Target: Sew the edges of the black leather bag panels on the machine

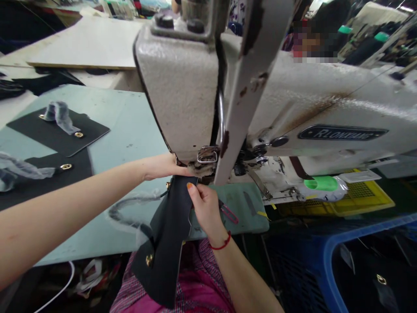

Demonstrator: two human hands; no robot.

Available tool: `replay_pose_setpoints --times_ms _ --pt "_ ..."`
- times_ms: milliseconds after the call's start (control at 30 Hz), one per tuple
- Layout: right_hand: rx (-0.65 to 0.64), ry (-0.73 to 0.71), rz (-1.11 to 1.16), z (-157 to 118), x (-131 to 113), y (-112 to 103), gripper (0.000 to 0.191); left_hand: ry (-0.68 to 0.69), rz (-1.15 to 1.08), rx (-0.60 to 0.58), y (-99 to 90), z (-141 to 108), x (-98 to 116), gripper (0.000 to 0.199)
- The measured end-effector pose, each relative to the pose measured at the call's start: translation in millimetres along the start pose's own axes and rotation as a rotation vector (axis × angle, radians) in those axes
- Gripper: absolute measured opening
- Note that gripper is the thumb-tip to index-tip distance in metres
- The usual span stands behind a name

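Note:
A black leather-like panel [169, 217] hangs bent from beneath the sewing machine head [179, 95] down over my lap. Gold fittings sit on it, joined by a strap wrapped in clear plastic [122, 211]. My right hand [206, 206] pinches the panel's right edge, thumb on top, just below the stitching area. At the panel's upper end lies my left hand [163, 166], its thumb stretched along the edge; the machine head hides its other fingers. A pink-handled tool [230, 213] shows beside my right hand; its other end is hidden.
Two more black panels [61, 128] with plastic-wrapped straps lie on the pale green tabletop [127, 113] at left. A yellow crate [368, 198] stands behind the machine arm at right. A blue basket [329, 248] with black pieces is at lower right. Another person is at upper right.

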State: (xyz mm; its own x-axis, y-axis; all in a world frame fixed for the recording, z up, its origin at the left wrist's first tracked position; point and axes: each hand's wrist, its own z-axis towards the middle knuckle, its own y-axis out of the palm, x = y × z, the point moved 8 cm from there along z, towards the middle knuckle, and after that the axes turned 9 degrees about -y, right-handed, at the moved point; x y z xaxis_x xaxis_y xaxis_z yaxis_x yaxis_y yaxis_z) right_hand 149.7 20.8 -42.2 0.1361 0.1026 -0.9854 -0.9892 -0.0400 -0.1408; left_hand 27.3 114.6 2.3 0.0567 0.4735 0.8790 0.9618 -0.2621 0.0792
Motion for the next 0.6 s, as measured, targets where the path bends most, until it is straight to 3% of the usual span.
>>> replay_pose_setpoints --times_ms 67,100,233,367,433,533,600 --pt "-0.052 0.009 -0.027 2 -4 -7 0.047 0.0 0.182 -0.21 16.9 -4 -14 0.032" --pt "-0.082 0.018 -0.029 3 -5 -10 0.046 0.016 0.226 -0.255 20.6 -5 -19 0.032" --pt "-0.179 0.066 0.014 10 -7 -17 0.044 0.051 0.269 -0.185 19.8 -6 -28 0.034" --pt "-0.296 0.116 0.094 10 -11 -18 0.039 0.158 0.365 -0.079 12.9 -10 -24 0.037" --pt "-0.375 0.148 0.149 1 -14 -19 0.033 0.247 0.461 0.002 -0.6 -16 -28 0.037" --pt "-0.419 0.172 0.175 -22 -16 -25 0.025 0.404 0.638 0.286 -39.0 -36 -51 0.041" --pt "-0.382 0.176 0.132 -40 -14 -31 0.026 0.449 0.717 0.451 -60.8 -55 -83 0.047"
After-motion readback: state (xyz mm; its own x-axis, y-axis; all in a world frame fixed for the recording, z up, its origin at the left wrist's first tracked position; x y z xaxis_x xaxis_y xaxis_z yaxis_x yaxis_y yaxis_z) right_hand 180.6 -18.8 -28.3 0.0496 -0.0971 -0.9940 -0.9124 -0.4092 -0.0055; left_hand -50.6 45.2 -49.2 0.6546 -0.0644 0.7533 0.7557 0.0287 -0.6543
